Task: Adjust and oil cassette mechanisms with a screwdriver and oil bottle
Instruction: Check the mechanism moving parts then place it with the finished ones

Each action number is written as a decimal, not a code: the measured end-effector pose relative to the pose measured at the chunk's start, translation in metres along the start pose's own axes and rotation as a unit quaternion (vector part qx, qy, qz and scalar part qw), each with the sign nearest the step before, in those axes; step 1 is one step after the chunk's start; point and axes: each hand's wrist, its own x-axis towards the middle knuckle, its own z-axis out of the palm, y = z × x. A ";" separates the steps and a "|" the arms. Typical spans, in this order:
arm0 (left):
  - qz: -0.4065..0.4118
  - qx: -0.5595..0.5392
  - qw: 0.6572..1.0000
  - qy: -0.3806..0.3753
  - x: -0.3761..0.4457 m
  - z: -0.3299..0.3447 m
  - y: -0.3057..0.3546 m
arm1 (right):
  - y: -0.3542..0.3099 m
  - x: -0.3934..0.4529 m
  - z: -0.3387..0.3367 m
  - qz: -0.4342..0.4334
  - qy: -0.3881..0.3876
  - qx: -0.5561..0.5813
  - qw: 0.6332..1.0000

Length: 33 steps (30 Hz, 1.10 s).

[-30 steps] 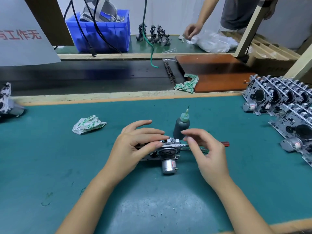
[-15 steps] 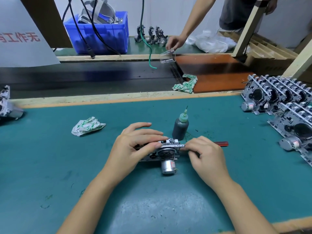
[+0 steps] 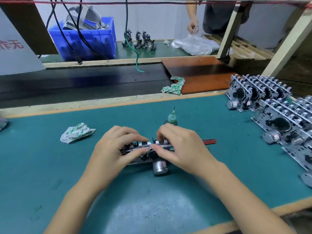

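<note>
Near the middle of the green tabletop (image 3: 50, 166), a cassette mechanism (image 3: 145, 153) is held on edge between both hands, its cylindrical motor (image 3: 158, 166) pointing toward the near edge. The left hand (image 3: 114, 149) grips the mechanism's left end, thumb under the top rail and fingers curled over it. The right hand (image 3: 182, 147) pinches the right part of the same rail, its fingers bent over the top. Neither tool is held.

The step is judged to be a seating or alignment by hand before any tool is used. It is best done with the left grip kept firm so the frame cannot rock, and with light, even pressure from the right fingertips, so that thin levers are not bent.

Just beyond the right hand, the red-handled screwdriver (image 3: 209, 141) lies on the tabletop. The oil bottle (image 3: 171, 118) stands upright directly behind the hands; its needle tip should be avoided when it is reached for. Toward the far right corner, further mechanisms (image 3: 263, 93) are stacked in rows.
</note>
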 end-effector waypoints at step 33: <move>0.276 0.219 0.916 -0.190 0.207 0.184 0.159 | 0.155 -0.073 -0.157 0.281 -0.061 -0.318 0.904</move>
